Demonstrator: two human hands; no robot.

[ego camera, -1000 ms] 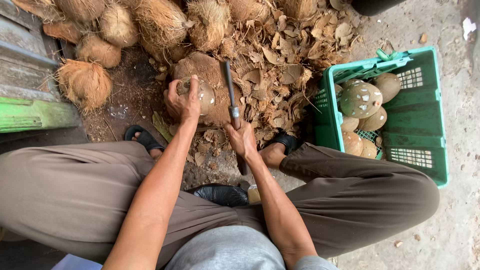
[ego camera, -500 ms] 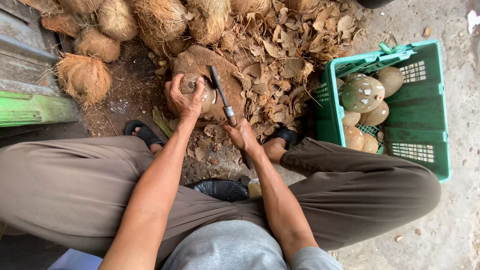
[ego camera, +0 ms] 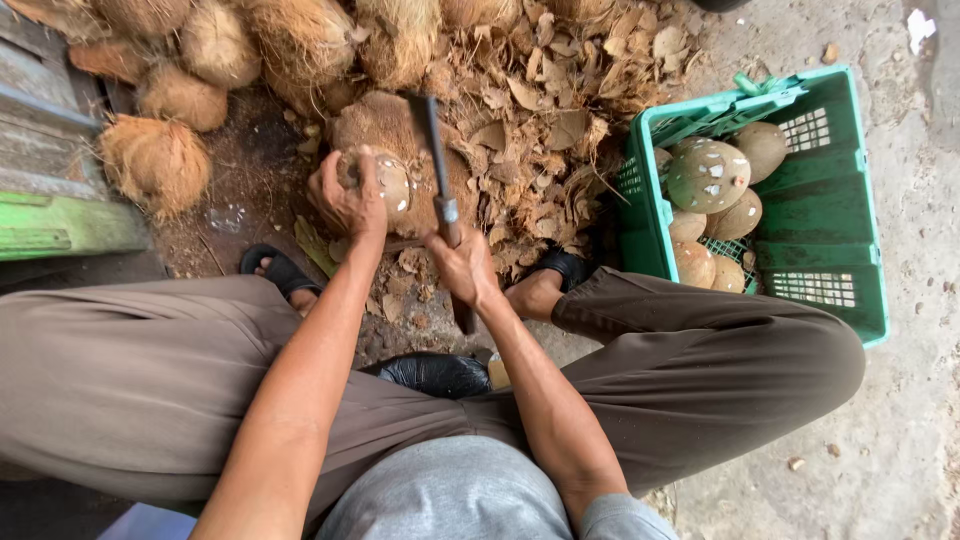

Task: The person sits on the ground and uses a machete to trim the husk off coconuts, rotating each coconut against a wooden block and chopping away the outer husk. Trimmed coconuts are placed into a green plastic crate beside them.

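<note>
- Bare dirt and rough concrete ground (ego camera: 900, 440), seen from above, strewn with dry brown husk scraps (ego camera: 560, 130) heaped between the feet and beyond.
- Across the top edge, a row of unhusked fibrous coconuts (ego camera: 300, 40), with one more (ego camera: 155, 160) lying apart at the left beside a green-painted wooden ledge (ego camera: 60, 225).
- At the right, a green plastic crate (ego camera: 850, 270) sitting on the concrete, just beside the right knee; inside, several husked, smooth brown coconuts (ego camera: 708, 175) piled toward its left end, the rest of its slotted floor bare.
- Centre, a worn wooden chopping block (ego camera: 385, 125) ringed by husk scraps, nothing between it and the camera but the two forearms.
- Resting on the block, a partly trimmed coconut (ego camera: 385, 180), pale patches showing on its shell.
- Left hand (ego camera: 345, 200) closed over the near left side of that coconut, fingers curled across its top, forearm reaching straight forward from the lap.
- Right hand (ego camera: 465, 265) clenched around the handle of a long dark cleaver (ego camera: 432, 150), blade pointing away and lying just right of the coconut; whether blade and shell touch, impossible to tell.
- Below, wide-spread knees in brown trousers (ego camera: 150, 370), feet in black sandals (ego camera: 275, 268) on either side of the block, a black bundle (ego camera: 435, 375) on the ground close to the body.
</note>
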